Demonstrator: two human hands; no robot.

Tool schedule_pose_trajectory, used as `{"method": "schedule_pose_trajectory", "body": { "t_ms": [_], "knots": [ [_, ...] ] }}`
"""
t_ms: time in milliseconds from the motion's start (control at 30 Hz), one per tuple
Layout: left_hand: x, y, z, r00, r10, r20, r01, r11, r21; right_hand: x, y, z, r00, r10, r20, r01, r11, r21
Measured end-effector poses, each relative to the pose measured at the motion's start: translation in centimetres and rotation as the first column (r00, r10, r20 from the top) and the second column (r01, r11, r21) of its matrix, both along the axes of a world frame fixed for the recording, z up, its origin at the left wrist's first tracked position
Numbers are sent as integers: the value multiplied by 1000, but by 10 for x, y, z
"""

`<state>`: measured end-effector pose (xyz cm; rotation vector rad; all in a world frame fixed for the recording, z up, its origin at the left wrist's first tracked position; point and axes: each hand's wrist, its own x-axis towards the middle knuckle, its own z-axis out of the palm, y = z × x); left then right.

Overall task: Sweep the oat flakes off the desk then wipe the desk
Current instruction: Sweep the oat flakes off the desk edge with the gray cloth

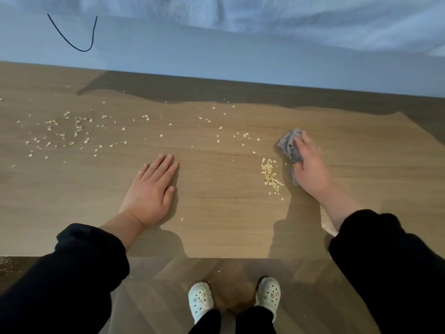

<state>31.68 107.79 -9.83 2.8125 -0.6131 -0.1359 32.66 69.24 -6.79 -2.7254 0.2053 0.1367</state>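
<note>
We take the heap of oat flakes (269, 174) as our marker. The desk (216, 225) runs out on every side of it, its front edge nearer to us than the heap. Our left hand (149, 191) lies well to the left of the heap, flat on the wood with fingers straight and together, holding nothing. Our right hand (310, 165) sits just to the right of the heap, its fingers laid fairly straight over a grey cloth (290, 145) and pressing it to the surface. We cannot tell whether the thumb hooks under the cloth. The cloth's near edge is just beside the heap, with a narrow strip of wood between them. Loose flakes (72, 131) lie scattered far to the left of the heap and beyond it.

We judge the sweeping to be under way and far from done, and the wiping not begun. The next move calls for pushing the cloth leftward, low and flat, to carry the heap toward the desk's edge without scattering it.
</note>
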Motion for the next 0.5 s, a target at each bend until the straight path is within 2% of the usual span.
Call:
{"method": "schedule_pose_trajectory", "body": {
  "t_ms": [100,267,333,500],
  "knots": [
    [1,1,2,999,-29,-18,29,999,15,-23,15,-9,954,-296,55,293,954,60],
    [0,0,1,999,-20,-31,21,1000,22,-59,73,-21,824,-554,121,561,827,-37],
    [0,0,1,999,-15,-30,15,1000,17,-47,95,-20,817,-569,89,575,817,-53],
    [-1,-2,4,1000,0,-28,0,1000,-10,-19,126,-15,899,-436,36,437,898,-52]
  ]
}}
